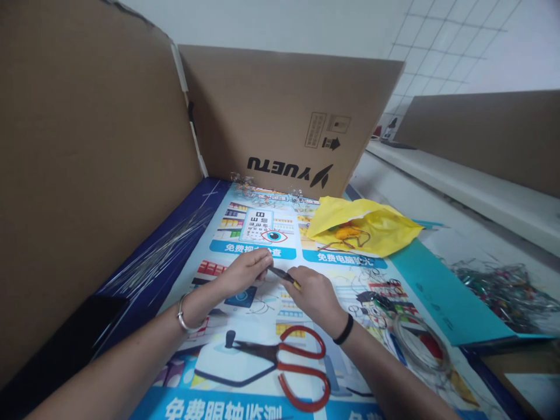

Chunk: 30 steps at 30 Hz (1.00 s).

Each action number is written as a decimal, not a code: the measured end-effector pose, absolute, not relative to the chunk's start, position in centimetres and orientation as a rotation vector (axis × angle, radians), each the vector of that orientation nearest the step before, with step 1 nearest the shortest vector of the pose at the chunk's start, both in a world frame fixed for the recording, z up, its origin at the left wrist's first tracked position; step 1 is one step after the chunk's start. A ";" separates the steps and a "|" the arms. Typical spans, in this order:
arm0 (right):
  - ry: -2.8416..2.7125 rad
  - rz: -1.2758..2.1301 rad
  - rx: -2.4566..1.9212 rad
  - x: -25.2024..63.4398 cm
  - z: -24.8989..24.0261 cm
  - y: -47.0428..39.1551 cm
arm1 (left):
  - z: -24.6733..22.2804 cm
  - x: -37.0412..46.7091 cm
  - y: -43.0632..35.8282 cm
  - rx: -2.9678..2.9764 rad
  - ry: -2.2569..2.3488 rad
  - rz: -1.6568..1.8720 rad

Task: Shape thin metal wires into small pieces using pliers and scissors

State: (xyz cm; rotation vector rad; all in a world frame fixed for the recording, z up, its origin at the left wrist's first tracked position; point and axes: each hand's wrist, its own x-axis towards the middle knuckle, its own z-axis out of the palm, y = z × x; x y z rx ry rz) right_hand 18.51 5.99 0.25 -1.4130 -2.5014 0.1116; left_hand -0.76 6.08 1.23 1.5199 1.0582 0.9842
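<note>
A brown cardboard panel (pixel 87 146) is stood at the far left, and beside its foot a spread of thin wires (pixel 161 256) is laid on dark blue. The left hand (pixel 250 271), above whose wrist a silver bracelet (pixel 182 315) is worn, is held with its fingertips pressed together at the tip of the pliers (pixel 284 275); whether anything thin is pinched there cannot be told. Below, the red-handled scissors (pixel 277 353) are laid on a printed sheet (pixel 258 224), blades pointed left. The pliers are gripped in the right hand (pixel 312 291), whose fingers are wrapped round the handles, and a black band (pixel 343 329) is worn at that wrist. Beyond it, a yellow bag (pixel 380 230) is left gaping, with something orange (pixel 347 233) seen inside. Farther right, a coil of wire (pixel 440 361) is set down near a teal panel (pixel 437 297), beside which a shiny tangle (pixel 503 291) is heaped.
</note>
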 end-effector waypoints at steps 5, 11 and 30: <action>-2.474 0.205 -1.422 18.7 0.0 6.4 | 1.2 -1.2 6.3 1.359 0.946 0.858; -2.481 0.207 -1.454 18.8 0.2 6.4 | 1.3 -2.0 6.7 1.408 0.927 0.754; -2.224 0.407 -1.327 19.4 -1.1 7.5 | 9.5 -7.6 5.4 2.099 1.412 0.696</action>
